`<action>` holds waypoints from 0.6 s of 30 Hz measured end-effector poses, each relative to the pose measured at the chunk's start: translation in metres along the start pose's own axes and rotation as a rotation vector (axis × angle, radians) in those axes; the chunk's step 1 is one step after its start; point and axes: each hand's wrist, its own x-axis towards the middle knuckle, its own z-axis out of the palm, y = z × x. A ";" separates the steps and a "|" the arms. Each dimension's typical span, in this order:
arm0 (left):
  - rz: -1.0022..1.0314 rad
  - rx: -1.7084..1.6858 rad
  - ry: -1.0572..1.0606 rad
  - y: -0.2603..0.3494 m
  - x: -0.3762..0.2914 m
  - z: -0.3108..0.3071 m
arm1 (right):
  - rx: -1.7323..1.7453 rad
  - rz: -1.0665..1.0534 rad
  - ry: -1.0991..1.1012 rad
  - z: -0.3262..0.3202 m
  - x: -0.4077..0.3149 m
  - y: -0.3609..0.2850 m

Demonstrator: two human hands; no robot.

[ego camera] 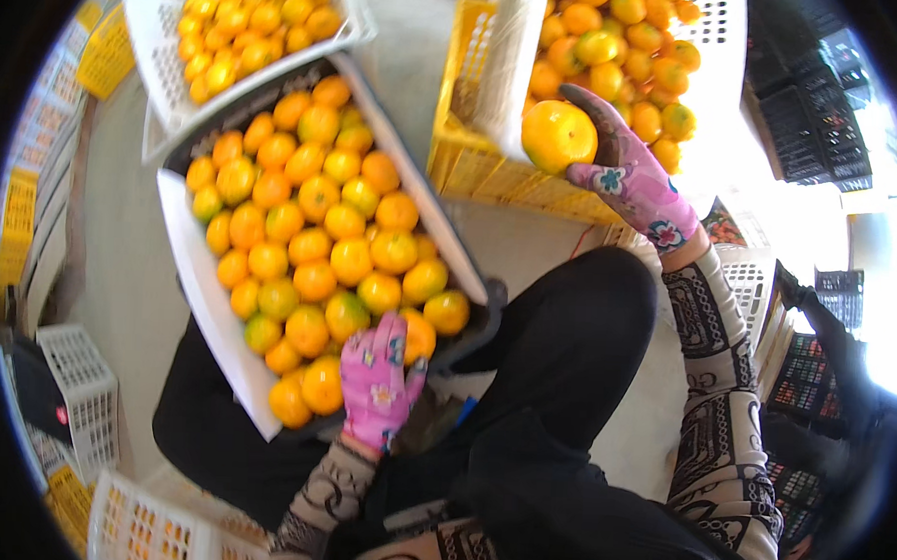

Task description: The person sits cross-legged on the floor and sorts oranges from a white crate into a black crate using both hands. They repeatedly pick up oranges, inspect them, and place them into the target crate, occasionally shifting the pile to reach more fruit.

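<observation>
My right hand [633, 175], in a pink flowered glove with a dark palm, holds a large yellow-orange mandarin [559, 137] between thumb and fingers. It is raised at the near edge of a white crate [715, 104] with many mandarins inside. My left hand [380, 386], gloved the same way, lies at the near end of a dark crate [381, 112] filled with mandarins [318, 198]. Its fingers and thumb lie against one orange mandarin [418, 337]; the palm side is hidden, so the grip is unclear. White lining [211, 307] stands along the dark crate's left side.
Another white crate of mandarins [141, 11] sits beyond the dark one. The right-hand white crate rests on a yellow crate [498, 177]. White perforated crates [87, 392] stand at left, with another [145, 529] at lower left. Dark stacked crates [816, 108] and a dark-clothed person [829, 327] are at right.
</observation>
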 end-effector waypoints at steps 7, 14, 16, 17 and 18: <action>-0.009 0.016 0.059 -0.003 -0.003 0.008 | -0.797 -0.096 -0.300 0.134 -0.015 0.058; -0.010 0.055 0.044 -0.004 -0.002 0.009 | -1.166 0.025 -0.515 0.141 -0.032 0.069; -0.008 0.052 0.049 -0.005 -0.002 0.009 | -1.288 0.088 -0.579 0.137 -0.034 0.067; -0.011 0.048 0.050 -0.004 -0.002 0.010 | -1.315 0.073 -0.576 0.137 -0.035 0.066; -0.013 0.042 0.053 -0.004 -0.003 0.010 | -1.345 0.026 -0.562 0.136 -0.036 0.066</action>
